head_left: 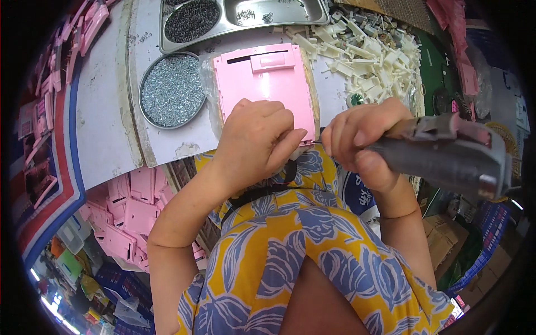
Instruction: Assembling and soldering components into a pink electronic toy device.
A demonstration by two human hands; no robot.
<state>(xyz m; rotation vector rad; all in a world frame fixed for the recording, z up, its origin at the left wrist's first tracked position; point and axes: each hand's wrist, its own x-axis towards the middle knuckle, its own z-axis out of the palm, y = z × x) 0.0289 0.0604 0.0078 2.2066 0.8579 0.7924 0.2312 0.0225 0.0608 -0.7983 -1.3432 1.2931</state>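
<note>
White worktop (106, 111) near edge: left hand (254, 137) pressed flat on pink panel (262, 84), right hand (363, 139) clamped on grey electric screwdriver (446, 153); bit best kept square to panel edge.

— Left hand (258, 134)?
— Pressed down on the near edge of a pink plastic panel (267, 84), fingers curled over it.
— Right hand (362, 139)?
— Wrapped around a grey electric screwdriver (446, 153), tip aimed at the panel's near right corner, just beside the left fingertips.
— Around the panel?
— Round tin of small silver screws (172, 89) to the left, steel tray (312, 14) beyond, heap of cream plastic parts (371, 53) to the right. Pile of pink panels (125, 215) below the table edge.
</note>
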